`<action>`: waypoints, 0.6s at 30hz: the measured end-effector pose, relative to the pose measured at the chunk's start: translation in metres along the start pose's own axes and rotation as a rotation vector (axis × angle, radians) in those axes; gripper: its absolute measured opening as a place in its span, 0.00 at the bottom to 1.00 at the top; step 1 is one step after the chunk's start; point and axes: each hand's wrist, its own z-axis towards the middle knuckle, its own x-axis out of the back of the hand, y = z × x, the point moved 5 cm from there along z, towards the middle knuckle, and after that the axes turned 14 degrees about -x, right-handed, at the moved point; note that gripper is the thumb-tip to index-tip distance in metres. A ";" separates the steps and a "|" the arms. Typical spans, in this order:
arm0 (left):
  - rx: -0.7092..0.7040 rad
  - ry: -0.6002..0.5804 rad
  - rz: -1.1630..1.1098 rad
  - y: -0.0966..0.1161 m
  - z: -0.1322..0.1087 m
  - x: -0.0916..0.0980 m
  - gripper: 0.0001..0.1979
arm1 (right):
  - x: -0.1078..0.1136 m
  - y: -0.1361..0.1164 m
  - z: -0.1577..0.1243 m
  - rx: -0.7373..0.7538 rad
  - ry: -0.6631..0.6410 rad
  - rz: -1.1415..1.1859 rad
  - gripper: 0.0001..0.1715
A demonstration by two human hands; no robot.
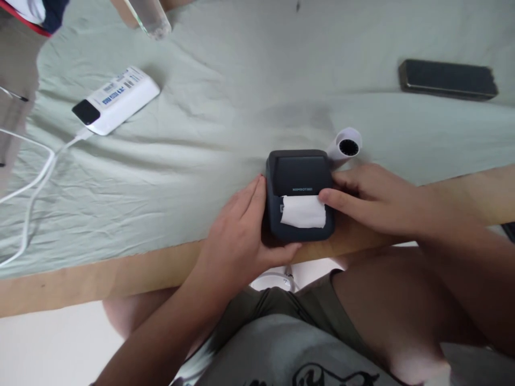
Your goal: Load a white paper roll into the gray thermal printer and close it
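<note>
A small dark label printer (301, 174) sits at the front edge of the table, with a strip of white paper (303, 212) coming out of its slot and lying over its front. My left hand (237, 230) wraps its left side, fingers along the side and thumb at the near edge. On the other side, my right hand (370, 195) grips the printer's right side, its thumb resting by the right end of the paper. Just behind the printer's right corner lies a white paper roll (338, 151) with a dark round end.
A white power bank (120, 102) with a plugged-in white cable (50, 161) lies at the left. At the far right is a long black box (448, 80). A clear container (151, 19) stands at the back left. Wrinkled green cloth (193, 139) covers the table behind its bare wooden edge (100, 276).
</note>
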 end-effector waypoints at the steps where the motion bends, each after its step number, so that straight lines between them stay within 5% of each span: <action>1: -0.005 -0.006 0.011 0.000 0.000 -0.001 0.56 | 0.000 0.002 -0.001 -0.038 0.012 0.016 0.39; 8: 0.007 0.011 0.076 0.002 0.003 0.001 0.54 | 0.006 0.006 0.000 -0.004 0.100 0.181 0.32; 18: -0.036 0.028 0.046 -0.005 -0.002 0.002 0.56 | -0.004 0.006 0.006 0.063 -0.036 0.156 0.46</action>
